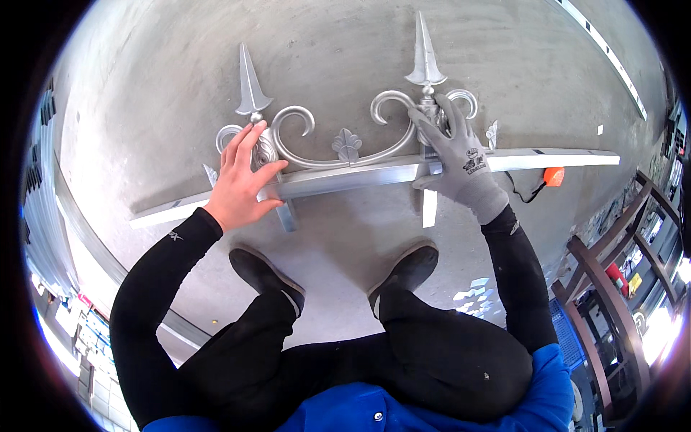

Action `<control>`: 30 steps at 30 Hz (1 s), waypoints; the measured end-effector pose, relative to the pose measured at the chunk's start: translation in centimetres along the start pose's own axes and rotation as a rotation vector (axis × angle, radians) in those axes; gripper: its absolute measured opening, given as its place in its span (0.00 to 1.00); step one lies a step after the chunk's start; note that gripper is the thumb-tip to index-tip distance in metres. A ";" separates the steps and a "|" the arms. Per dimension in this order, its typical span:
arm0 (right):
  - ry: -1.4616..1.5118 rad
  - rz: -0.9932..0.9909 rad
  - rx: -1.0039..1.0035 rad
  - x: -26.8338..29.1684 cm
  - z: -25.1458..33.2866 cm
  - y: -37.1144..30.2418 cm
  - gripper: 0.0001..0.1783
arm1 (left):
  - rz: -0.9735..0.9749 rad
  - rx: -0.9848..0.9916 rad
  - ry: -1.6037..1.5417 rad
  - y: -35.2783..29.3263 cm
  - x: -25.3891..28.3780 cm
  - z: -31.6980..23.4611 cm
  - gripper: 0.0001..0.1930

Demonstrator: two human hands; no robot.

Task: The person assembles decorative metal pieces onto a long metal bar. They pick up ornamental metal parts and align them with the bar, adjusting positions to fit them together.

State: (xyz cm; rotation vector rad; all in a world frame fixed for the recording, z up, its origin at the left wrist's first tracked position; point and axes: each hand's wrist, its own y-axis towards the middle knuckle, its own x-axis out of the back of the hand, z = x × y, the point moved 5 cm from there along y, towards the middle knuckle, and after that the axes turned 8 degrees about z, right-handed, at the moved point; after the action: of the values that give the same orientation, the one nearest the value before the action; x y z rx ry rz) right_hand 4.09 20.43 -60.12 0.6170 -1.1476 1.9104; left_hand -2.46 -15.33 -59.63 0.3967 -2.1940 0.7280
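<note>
A silver metal ornamental railing section (335,185) lies across the floor in front of me. Two spear-shaped finials, the left one (250,90) and the right one (426,61), point away from me. Between their posts runs a curved scroll (317,163) with a small leaf ornament (348,145) at its middle. My bare left hand (243,180) has its fingers spread, the tips touching the left post's collar and the rail. My right hand (461,162), in a grey glove, curves its fingers over the right post, thumb against the rail; it partly hides that post.
An orange tape measure (553,176) with a black strap lies beyond the rail's right end. A long metal strip (608,54) rests at far right. Brown metal frames (612,288) stand at right, near a blue crate (566,335). Long bars (50,187) are stacked at left.
</note>
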 end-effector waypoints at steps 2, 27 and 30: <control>-0.024 0.001 -0.011 -0.2 0.4 0.2 0.69 | 0.006 0.005 -0.008 0.0 0.0 0.1 0.40; 0.089 -0.500 -0.049 -1.7 1.0 0.8 0.26 | 0.182 0.153 0.093 2.2 0.6 -0.8 0.48; 0.045 -0.506 -0.053 -1.9 1.1 0.8 0.26 | 0.155 0.134 0.081 1.9 0.4 -0.6 0.48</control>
State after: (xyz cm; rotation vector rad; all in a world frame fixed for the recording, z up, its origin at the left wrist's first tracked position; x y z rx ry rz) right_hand 4.50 18.48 -61.38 0.7497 -0.9038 1.4501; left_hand -3.33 -13.44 -59.69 0.2609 -2.1231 0.9623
